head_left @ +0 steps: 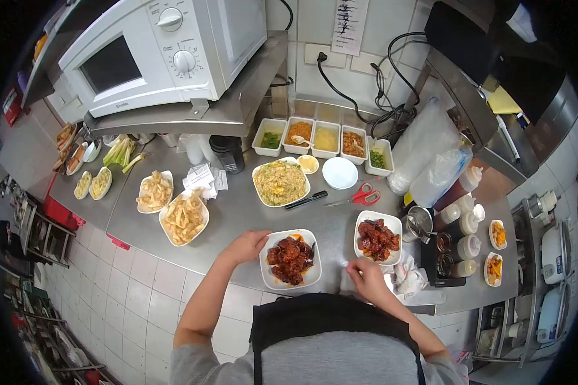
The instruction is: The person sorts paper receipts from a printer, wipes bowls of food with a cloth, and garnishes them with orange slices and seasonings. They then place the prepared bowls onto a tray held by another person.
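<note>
A white square bowl (268, 273) of dark red, glazed fried pieces (290, 259) stands near the counter's front edge. At its upper left corner, the closed fingers of my left hand (247, 247) appear to hold the rim. My right hand (367, 281) is closed in a pinch to the right of this bowl; a small pale bit shows at its fingertips, too small to name. Just beyond that hand sits a second white bowl (396, 222) with similar glazed pieces (377, 240). A crumpled white cloth (410, 274) lies to the right of my right hand.
Behind the bowls are fried rice (280, 182), a black marker (306, 199), red scissors (366, 194) and several topping tubs (326, 140). Fried food bowls (185, 218) stand left. Sauce bottles (469, 223) and a metal cup (419, 222) crowd the right. A microwave (205, 58) overhangs the back.
</note>
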The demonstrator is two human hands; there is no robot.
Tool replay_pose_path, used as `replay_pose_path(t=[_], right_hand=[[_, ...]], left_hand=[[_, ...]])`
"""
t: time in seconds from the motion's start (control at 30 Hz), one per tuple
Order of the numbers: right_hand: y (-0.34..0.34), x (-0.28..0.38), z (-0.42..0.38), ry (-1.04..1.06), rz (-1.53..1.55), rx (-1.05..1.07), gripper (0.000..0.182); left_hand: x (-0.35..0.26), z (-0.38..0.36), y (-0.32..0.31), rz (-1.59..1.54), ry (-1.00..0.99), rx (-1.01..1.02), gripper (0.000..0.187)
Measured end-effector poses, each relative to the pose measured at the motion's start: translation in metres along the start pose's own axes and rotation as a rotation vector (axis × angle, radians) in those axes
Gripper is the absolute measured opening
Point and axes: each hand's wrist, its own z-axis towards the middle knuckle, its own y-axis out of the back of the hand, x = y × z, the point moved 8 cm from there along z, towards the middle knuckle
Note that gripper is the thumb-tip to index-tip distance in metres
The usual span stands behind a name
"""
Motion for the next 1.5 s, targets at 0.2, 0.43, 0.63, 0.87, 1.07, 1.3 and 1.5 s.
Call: replay_pose_path(t=[0.2, 0.43, 0.63, 0.87, 1.07, 1.3, 1.5], right_hand=[[-0.039, -0.017, 0.096, -0.015, 0.024, -0.235, 0.015], [-0.108, -0.001, 0.153, 0.081, 0.148, 0.200, 0.017], [-0.109, -0.010, 0.165, 0.188, 0.268, 0.422, 0.013], [-0.110, 0.008, 0.159, 0.228, -0.039, 0.630, 0.018], [-0.119, 0.022, 0.154, 0.491, -0.182, 0.500, 0.011], [-0.091, -0.006, 0.163, 0.041, 0.218, 0.402, 0.014], [-0.112, 0.033, 0.153, 0.502, 0.025, 0.376, 0.009]], left_hand=[[0.000, 0.004, -0.002, 0.015, -0.015, 0.113, 0.029], [-0.010, 0.001, 0.006, -0.006, -0.086, 0.047, 0.028], [-0.001, 0.005, -0.001, -0.030, -0.100, 0.036, 0.027], [-0.002, 0.005, -0.001, -0.131, 0.005, 0.122, 0.027], [-0.007, 0.006, 0.001, -0.076, -0.134, 0.047, 0.027], [-0.007, 0.004, 0.004, -0.077, -0.137, 0.017, 0.025], [-0.009, 0.007, 0.003, -0.102, -0.140, 0.026, 0.025]])
